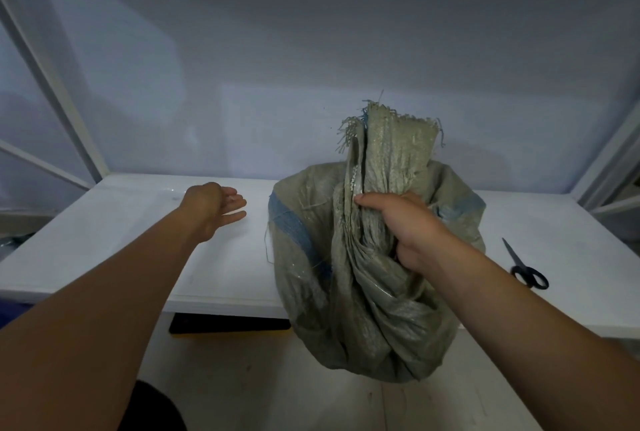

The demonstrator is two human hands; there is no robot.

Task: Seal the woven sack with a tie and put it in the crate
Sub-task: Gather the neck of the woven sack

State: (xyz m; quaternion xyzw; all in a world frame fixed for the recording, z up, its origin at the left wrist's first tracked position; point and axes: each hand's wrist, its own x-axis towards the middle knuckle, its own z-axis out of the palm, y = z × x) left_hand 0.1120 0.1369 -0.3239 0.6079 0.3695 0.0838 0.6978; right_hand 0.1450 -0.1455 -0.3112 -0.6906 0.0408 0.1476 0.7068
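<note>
at right hand [410, 228], possibly untied sack [367, 309]

The right hand [408, 228] grips the sack's [346, 292] bunched neck. The left hand [216, 210] is open above the worktop [104, 240]. Scissors [524, 266] lie nearby.
</note>
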